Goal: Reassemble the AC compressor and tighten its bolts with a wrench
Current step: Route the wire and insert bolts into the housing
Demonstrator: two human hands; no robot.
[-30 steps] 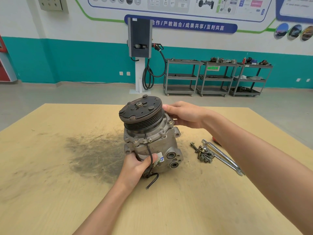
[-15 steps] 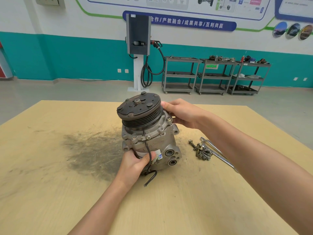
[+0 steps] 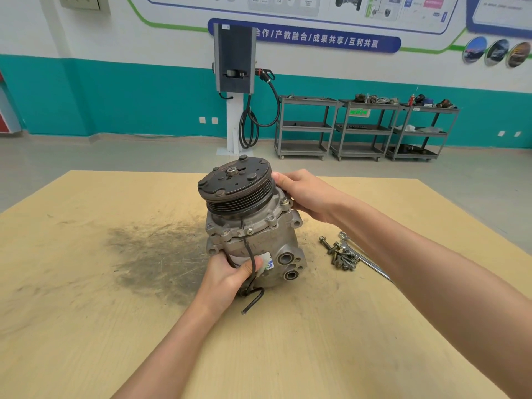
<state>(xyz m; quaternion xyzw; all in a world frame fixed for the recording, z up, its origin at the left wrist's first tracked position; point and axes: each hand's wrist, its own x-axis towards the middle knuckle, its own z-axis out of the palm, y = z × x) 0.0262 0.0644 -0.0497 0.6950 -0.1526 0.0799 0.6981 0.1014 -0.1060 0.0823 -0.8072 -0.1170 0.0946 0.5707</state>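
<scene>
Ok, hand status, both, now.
Left hand: gripping the lower body of the compressor, thumb across its front.
Right hand: holding the compressor's upper housing just behind the pulley.

Compressor (image 3: 253,226) on table (image 3: 86,326); bolts (image 3: 341,254), wrench (image 3: 365,259) right.

Both hands are out in front, forearms bare and angled inward. Left hand (image 3: 227,276) sits low and near, fingers curled with the thumb pointing right, clamping what it holds. Right hand (image 3: 305,194) is higher and farther out, fingers wrapped over the top, arm reaching in from the right.
</scene>
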